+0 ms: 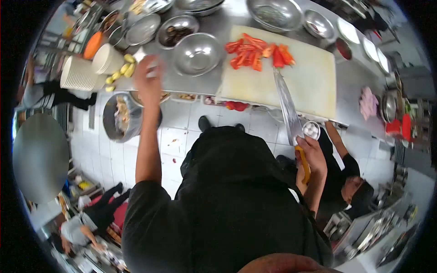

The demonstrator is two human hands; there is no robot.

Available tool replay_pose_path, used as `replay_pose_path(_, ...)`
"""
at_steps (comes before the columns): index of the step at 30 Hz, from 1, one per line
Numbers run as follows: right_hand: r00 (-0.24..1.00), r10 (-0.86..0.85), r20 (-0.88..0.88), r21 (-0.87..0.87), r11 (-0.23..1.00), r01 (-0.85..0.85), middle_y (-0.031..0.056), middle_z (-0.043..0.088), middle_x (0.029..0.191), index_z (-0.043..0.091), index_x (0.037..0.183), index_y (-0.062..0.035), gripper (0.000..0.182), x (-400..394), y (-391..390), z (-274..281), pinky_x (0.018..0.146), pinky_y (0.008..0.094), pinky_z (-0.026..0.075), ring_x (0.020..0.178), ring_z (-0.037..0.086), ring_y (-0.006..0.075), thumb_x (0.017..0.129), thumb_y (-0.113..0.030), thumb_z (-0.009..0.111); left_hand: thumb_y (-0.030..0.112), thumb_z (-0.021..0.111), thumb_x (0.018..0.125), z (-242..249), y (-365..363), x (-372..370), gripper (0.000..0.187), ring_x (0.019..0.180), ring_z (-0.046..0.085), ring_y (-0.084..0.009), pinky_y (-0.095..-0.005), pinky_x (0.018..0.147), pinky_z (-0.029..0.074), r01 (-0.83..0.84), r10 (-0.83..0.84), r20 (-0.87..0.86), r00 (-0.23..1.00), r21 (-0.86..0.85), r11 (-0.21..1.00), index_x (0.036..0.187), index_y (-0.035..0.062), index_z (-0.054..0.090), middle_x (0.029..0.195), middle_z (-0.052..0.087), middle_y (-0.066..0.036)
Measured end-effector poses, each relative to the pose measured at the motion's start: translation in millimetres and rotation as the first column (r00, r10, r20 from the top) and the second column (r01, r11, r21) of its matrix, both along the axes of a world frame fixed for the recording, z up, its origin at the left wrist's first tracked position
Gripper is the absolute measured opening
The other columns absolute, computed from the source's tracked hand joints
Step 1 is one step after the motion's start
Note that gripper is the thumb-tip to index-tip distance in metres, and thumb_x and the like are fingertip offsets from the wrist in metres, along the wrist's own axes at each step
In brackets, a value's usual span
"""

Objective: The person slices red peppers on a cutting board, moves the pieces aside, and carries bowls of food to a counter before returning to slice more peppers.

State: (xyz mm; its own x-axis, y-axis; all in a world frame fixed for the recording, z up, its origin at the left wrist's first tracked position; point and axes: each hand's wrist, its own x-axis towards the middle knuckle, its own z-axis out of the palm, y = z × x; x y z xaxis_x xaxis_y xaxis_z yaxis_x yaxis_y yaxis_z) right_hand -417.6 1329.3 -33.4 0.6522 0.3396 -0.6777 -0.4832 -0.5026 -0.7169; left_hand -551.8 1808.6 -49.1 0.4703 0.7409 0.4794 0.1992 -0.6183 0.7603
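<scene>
My right hand (312, 157) is closed round the yellow handle of a large kitchen knife (287, 104). The blade points away from me across the front of a white cutting board (314, 86), its tip close to the cut red pepper pieces (248, 52) on the board. To the left, my left hand (149, 75) is raised over the counter's front edge, between several yellow-green pieces (125, 70) and a shiny metal bowl (197, 53). Motion smears its fingers, so I cannot make out whether it holds anything.
Stacked white tubs (79, 75) stand at the left, above a lined waste bin (120, 116). A metal bowl (175, 32) of dark pieces sits farther back. Close on my right is a co-worker (355, 182), near a small bowl of white pieces (311, 130). A pink cloth (368, 103) lies right.
</scene>
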Motion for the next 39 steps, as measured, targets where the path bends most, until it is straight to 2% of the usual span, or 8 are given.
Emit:
replay_pose_path(2, 0.997, -0.074, -0.017, -0.013, 0.997, 0.074, 0.0012, 0.052, 0.059, 0.059, 0.084, -0.0047, 0.028, 4, 2, -2, 0.043, 0.0262, 0.039, 0.047, 0.048, 0.0096, 0.098, -0.028, 0.059, 0.011, 0.076, 0.084, 0, -62, 66, 0.029, 0.107, 0.065, -0.0265, -0.0348, 0.091, 0.052, 0.36, -0.33, -0.16, 0.93, 0.231, 0.904, 0.113, 0.0092, 0.072, 0.122, 0.065, -0.012)
replay_pose_path(5, 0.993, -0.114, 0.037, -0.052, 0.992, 0.116, 0.0015, 0.052, 0.061, 0.059, 0.086, -0.0061, 0.024, -2, 6, -9, 0.042, 0.0252, 0.039, 0.047, 0.049, 0.0099, 0.099, -0.027, 0.059, 0.022, 0.075, 0.083, -20, -115, 148, 0.036, 0.115, 0.06, -0.034, -0.0425, 0.097, 0.05, 0.658, -0.603, -0.309, 0.735, 0.11, 0.745, 0.116, 0.008, 0.07, 0.123, 0.064, -0.015)
replay_pose_path(14, 0.993, 0.029, 0.117, -0.025, 0.999, -0.026, 0.0042, 0.054, 0.059, 0.055, 0.079, -0.003, 0.032, -16, 7, -45, 0.041, 0.028, 0.042, 0.044, 0.052, 0.012, 0.099, -0.029, 0.056, 0.015, 0.069, 0.077, -92, -125, 274, 0.028, 0.099, 0.063, -0.0391, -0.046, 0.091, 0.051, 0.755, -0.388, -0.728, 0.565, 0.267, 0.599, 0.096, -0.0055, 0.067, 0.099, 0.065, -0.023)
replay_pose_path(21, 0.973, 0.066, 0.219, -0.12, 0.992, -0.04, 0.0119, 0.058, 0.061, 0.06, 0.084, 0.0021, 0.034, -1, 27, -48, 0.047, 0.0359, 0.048, 0.048, 0.06, 0.0217, 0.097, -0.029, 0.055, 0.019, 0.073, 0.076, -48, -169, 222, 0.024, 0.093, 0.063, -0.0389, -0.0479, 0.085, 0.051, 0.809, -0.455, -0.761, 0.462, 0.152, 0.568, 0.084, -0.0033, 0.069, 0.091, 0.065, -0.022)
replay_pose_path(25, 0.834, 0.271, 0.481, -0.341, 0.934, -0.107, 0.0258, 0.064, 0.074, 0.06, 0.084, 0.0023, 0.033, -14, 7, -20, 0.064, 0.0488, 0.049, 0.069, 0.064, 0.0435, 0.097, -0.028, 0.057, 0.036, 0.081, 0.075, -38, -188, 187, 0.043, 0.099, 0.062, -0.0367, -0.046, 0.088, 0.05, 0.806, -0.587, -0.713, 0.383, -0.052, 0.589, 0.099, 0.0015, 0.071, 0.099, 0.065, -0.02)
replay_pose_path(28, 0.856, 0.295, 0.424, -0.36, 0.922, -0.14, 0.0264, 0.064, 0.073, 0.06, 0.084, 0.0024, 0.034, -18, -10, -15, 0.064, 0.0514, 0.047, 0.077, 0.063, 0.0468, 0.097, -0.029, 0.057, 0.035, 0.079, 0.078, -53, -169, 186, 0.046, 0.105, 0.06, -0.0354, -0.0435, 0.094, 0.049, 0.825, -0.639, -0.638, 0.43, -0.01, 0.566, 0.111, 0.0044, 0.07, 0.106, 0.063, -0.018)
replay_pose_path(34, 0.729, 0.443, 0.522, -0.468, 0.863, -0.19, 0.0225, 0.064, 0.068, 0.062, 0.085, 0.0, 0.03, -23, -13, 2, 0.11, 0.0522, 0.03, 0.081, 0.063, 0.0455, 0.099, -0.025, 0.053, 0.023, 0.08, 0.077, -53, -150, 199, 0.051, 0.126, 0.05, -0.034, -0.0415, 0.108, 0.041, 0.904, -0.72, -0.637, 0.275, -0.083, 0.419, 0.124, 0.0079, 0.067, 0.134, 0.054, -0.015)
replay_pose_path(39, 0.739, 0.435, 0.514, -0.445, 0.872, -0.204, 0.0209, 0.063, 0.066, 0.062, 0.084, 0.0001, 0.03, -24, -11, 7, 0.111, 0.0548, 0.03, 0.08, 0.062, 0.0449, 0.098, -0.024, 0.053, 0.023, 0.08, 0.077, -58, -146, 209, 0.051, 0.127, 0.049, -0.0349, -0.0431, 0.108, 0.04, 0.927, -0.727, -0.655, 0.208, -0.106, 0.36, 0.123, 0.0069, 0.067, 0.136, 0.054, -0.015)
